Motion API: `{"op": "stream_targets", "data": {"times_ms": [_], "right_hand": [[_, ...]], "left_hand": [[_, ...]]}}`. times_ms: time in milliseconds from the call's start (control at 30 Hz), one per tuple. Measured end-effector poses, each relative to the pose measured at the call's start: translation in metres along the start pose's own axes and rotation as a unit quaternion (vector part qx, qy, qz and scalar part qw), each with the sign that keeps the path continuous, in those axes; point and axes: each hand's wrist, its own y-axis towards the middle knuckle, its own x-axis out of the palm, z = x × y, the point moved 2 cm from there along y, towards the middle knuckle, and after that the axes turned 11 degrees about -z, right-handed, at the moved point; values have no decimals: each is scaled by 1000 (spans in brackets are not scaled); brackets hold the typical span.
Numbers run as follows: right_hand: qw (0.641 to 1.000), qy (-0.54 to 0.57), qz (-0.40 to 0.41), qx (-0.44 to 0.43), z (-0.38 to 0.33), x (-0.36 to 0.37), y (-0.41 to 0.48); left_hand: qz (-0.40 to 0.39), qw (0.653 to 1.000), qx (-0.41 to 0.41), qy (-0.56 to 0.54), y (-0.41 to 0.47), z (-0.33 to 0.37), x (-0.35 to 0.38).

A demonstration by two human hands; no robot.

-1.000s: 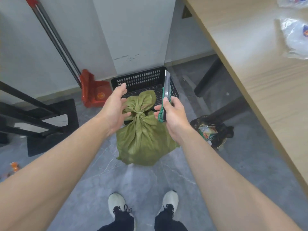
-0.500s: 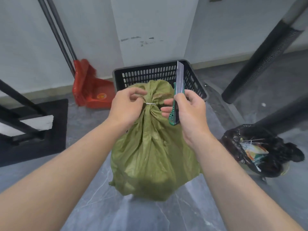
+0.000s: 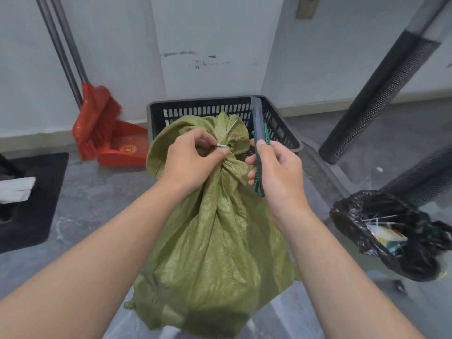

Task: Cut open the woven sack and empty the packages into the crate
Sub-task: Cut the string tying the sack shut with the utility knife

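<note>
A bulging green woven sack [image 3: 215, 245] stands on the grey floor, its neck cinched by a white zip tie [image 3: 223, 144]. My left hand [image 3: 193, 162] pinches the sack's neck right at the tie. My right hand [image 3: 276, 172] grips a green utility knife [image 3: 259, 140], held upright just right of the neck, its blade end pointing up. Behind the sack sits the black slotted plastic crate [image 3: 203, 110]; the sack's top hides most of its inside.
A red broom and dustpan [image 3: 107, 135] lean on the wall at left. A black rubbish bag [image 3: 391, 231] with scraps lies at right. Black perforated table legs [image 3: 381, 89] slant at right. A black mat [image 3: 31, 199] lies at far left.
The view has come closer to the sack. My left hand has closed tighter on the tied neck at the zip tie. The knife hand stays beside the neck.
</note>
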Motion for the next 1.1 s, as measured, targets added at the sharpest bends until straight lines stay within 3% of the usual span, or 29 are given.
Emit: {"op": "stream_targets", "data": {"times_ms": [200,400,567,733,967,1100], "right_hand": [[1000,24,2,9,13,-4,5],[998,-44,7,-33,11,-14,5],[975,-208,-11,-79,12,-30,-6],[912,-382,-25,-147,21,-34,-12],[890,-423,-19,-171,29,-29,-11],[900,-402,-15,-167,31,-28,-11]], "left_hand": [[14,1000,23,-15,-4,2,9],[16,999,14,-27,-9,3,6],[63,997,4,-40,-9,2,-1],[77,995,15,-55,-7,1,-5],[18,994,13,-102,0,-4,-11],[17,994,17,-109,1,-7,-14]]}}
